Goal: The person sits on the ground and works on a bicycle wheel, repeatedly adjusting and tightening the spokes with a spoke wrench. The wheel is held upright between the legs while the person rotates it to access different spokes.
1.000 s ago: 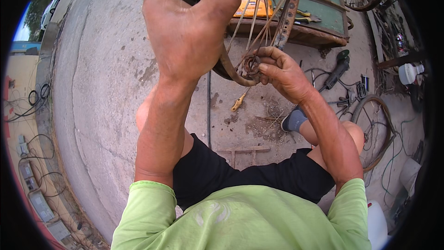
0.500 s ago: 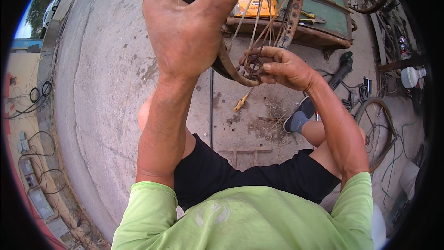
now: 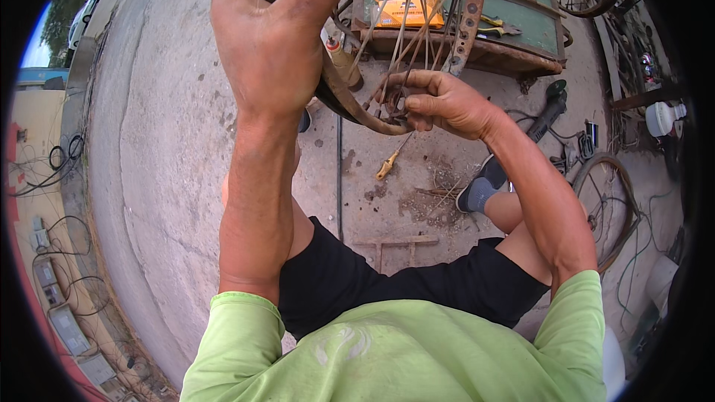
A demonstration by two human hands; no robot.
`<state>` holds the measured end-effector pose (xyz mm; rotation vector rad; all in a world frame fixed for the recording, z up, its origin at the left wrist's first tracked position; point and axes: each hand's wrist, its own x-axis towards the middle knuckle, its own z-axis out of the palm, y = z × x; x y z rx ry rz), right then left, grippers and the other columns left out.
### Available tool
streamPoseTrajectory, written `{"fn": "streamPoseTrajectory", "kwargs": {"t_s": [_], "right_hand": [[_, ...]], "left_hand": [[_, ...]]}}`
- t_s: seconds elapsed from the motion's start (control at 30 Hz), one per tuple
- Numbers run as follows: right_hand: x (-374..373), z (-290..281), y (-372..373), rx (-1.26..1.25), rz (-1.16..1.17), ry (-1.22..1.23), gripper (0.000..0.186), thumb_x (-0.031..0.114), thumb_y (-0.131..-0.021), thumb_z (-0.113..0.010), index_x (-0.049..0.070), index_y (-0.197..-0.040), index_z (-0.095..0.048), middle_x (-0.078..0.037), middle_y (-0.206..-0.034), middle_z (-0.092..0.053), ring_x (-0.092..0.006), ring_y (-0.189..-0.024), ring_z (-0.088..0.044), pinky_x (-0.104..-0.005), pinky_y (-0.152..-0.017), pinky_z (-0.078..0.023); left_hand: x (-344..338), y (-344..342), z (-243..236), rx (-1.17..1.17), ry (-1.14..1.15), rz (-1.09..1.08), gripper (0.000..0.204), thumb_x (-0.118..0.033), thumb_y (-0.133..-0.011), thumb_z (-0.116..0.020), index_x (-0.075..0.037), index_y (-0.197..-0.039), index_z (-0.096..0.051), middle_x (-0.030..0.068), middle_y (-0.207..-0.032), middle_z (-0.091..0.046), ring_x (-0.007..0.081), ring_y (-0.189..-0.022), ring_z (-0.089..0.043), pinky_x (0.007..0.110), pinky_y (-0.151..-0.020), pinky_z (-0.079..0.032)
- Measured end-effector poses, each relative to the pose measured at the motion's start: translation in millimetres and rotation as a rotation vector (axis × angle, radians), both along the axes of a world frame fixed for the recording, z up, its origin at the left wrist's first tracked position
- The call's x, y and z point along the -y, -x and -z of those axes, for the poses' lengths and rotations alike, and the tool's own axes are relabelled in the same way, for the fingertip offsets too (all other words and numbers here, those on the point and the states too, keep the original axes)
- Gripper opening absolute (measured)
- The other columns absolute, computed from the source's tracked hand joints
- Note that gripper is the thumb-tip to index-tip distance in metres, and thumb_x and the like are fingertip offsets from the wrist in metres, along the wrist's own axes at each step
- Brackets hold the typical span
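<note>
A bicycle wheel point(image 3: 384, 127) with a rusty rim and thin spokes is held up in front of me, its top cut off by the picture edge. My left hand point(image 3: 272, 48) is closed round the rim on the left side, thumb over the top; its fingertips are out of sight. At the near lower part of the rim, my right hand point(image 3: 450, 104) pinches a small round spoke wrench point(image 3: 395, 103) among the spoke ends. The wrench shows nearly edge-on and is partly covered by the fingers.
Beyond the wheel stands a green metal chest point(image 3: 521, 18) bearing an orange box point(image 3: 410, 13) and pliers point(image 3: 497, 28). A yellow-handled screwdriver point(image 3: 387, 165) lies on the concrete. An angle grinder point(image 3: 550, 110) and another wheel point(image 3: 625, 208) lie to the right. A bottle point(image 3: 344, 63) stands behind the rim.
The wheel and my left hand have shifted a little left. My right hand has turned the spoke wrench from face-on to nearly edge-on. A bottle has come into view behind the rim.
</note>
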<state>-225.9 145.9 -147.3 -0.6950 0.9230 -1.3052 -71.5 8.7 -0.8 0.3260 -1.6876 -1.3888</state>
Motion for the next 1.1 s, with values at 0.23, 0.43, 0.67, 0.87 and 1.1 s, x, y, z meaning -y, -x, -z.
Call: {"fn": "streamPoseTrajectory", "kwargs": {"t_s": [0.23,0.43,0.67,0.87,1.1], "right_hand": [[-3,-16,-26,-0.56,0.263,-0.086,0.04,0.035,-0.093,-0.08,0.0,-0.112,-0.073,-0.006,-0.094,-0.074,-0.0118,-0.084,-0.065,-0.0307,-0.076,-0.054],[-5,-21,-21,-0.767,0.274,-0.037,0.033,0.027,-0.097,-0.067,-0.001,-0.113,-0.072,-0.005,-0.097,-0.072,-0.0101,-0.087,-0.064,-0.0297,-0.077,-0.053],[-4,-19,-15,-0.246,0.119,-0.074,0.041,0.015,-0.094,-0.062,-0.002,-0.132,-0.064,-0.005,-0.103,-0.07,-0.0088,-0.087,-0.065,-0.0271,-0.073,-0.052],[-15,-38,9,-0.545,-0.049,-0.04,0.045,0.02,-0.096,-0.071,0.002,-0.136,-0.064,-0.005,-0.099,-0.072,-0.0118,-0.086,-0.066,-0.0287,-0.074,-0.052],[-3,-40,-8,-0.848,0.109,-0.111,0.042,0.036,-0.094,-0.075,-0.001,-0.113,-0.075,-0.01,-0.098,-0.075,-0.0175,-0.085,-0.067,-0.0352,-0.08,-0.054]], "left_hand": [[-8,0,-1,-0.056,-0.051,0.089,0.047,-0.014,-0.083,-0.08,0.002,-0.117,-0.052,0.0151,-0.102,-0.069,0.018,-0.094,-0.067,0.033,-0.091,-0.053],[-17,5,-5,0.004,-0.046,-0.006,0.048,-0.015,-0.081,-0.081,0.002,-0.116,-0.052,0.0153,-0.102,-0.07,0.0171,-0.093,-0.066,0.032,-0.089,-0.053],[-12,5,2,-0.013,0.013,-0.012,0.05,-0.017,-0.083,-0.082,0.002,-0.117,-0.051,0.0155,-0.102,-0.07,0.0179,-0.094,-0.067,0.032,-0.089,-0.053],[14,9,-8,-0.005,0.198,0.022,0.051,-0.02,-0.088,-0.078,0.009,-0.121,-0.051,0.024,-0.107,-0.074,0.0299,-0.101,-0.075,0.041,-0.097,-0.058],[6,9,-10,0.02,0.239,-0.009,0.054,-0.023,-0.087,-0.08,0.009,-0.12,-0.051,0.025,-0.106,-0.074,0.031,-0.102,-0.075,0.042,-0.1,-0.057]]}}
